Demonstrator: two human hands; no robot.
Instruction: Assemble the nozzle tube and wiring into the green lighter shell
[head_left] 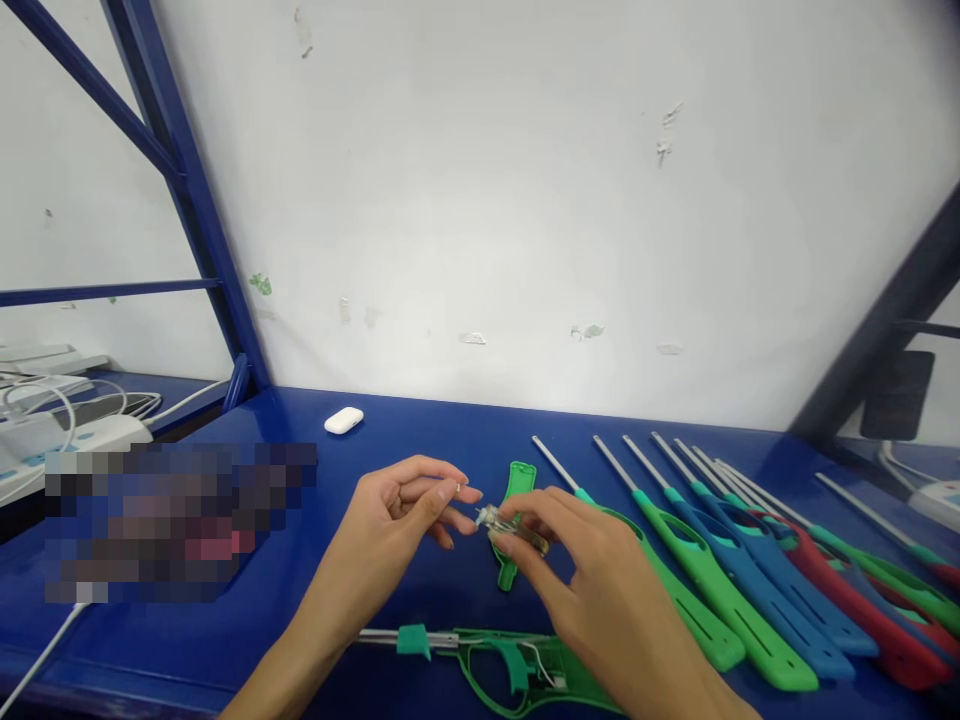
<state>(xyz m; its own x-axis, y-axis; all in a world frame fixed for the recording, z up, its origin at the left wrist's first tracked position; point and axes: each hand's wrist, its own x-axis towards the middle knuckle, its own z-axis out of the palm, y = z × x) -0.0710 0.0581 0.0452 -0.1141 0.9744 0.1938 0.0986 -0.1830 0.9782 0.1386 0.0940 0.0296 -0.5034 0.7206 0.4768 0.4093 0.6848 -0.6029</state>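
My left hand is closed in a pinch, with a tiny pale piece at the thumb and fingertip. Its exact kind is too small to make out. In my right hand is a clear lighter fuel tank, its metal valve end pointing left toward my left fingertips. Behind that hand lies a green plastic shell half, partly covered by the fingers. Below both hands an opened utility lighter shows its teal trigger, a white wire and inner parts; my right wrist hides its handle end.
Several long-necked lighters in green, blue and red lie side by side on the right of the blue table. A white earbud case sits at the back left. Further left are a blurred-out item, a white cable and a power strip.
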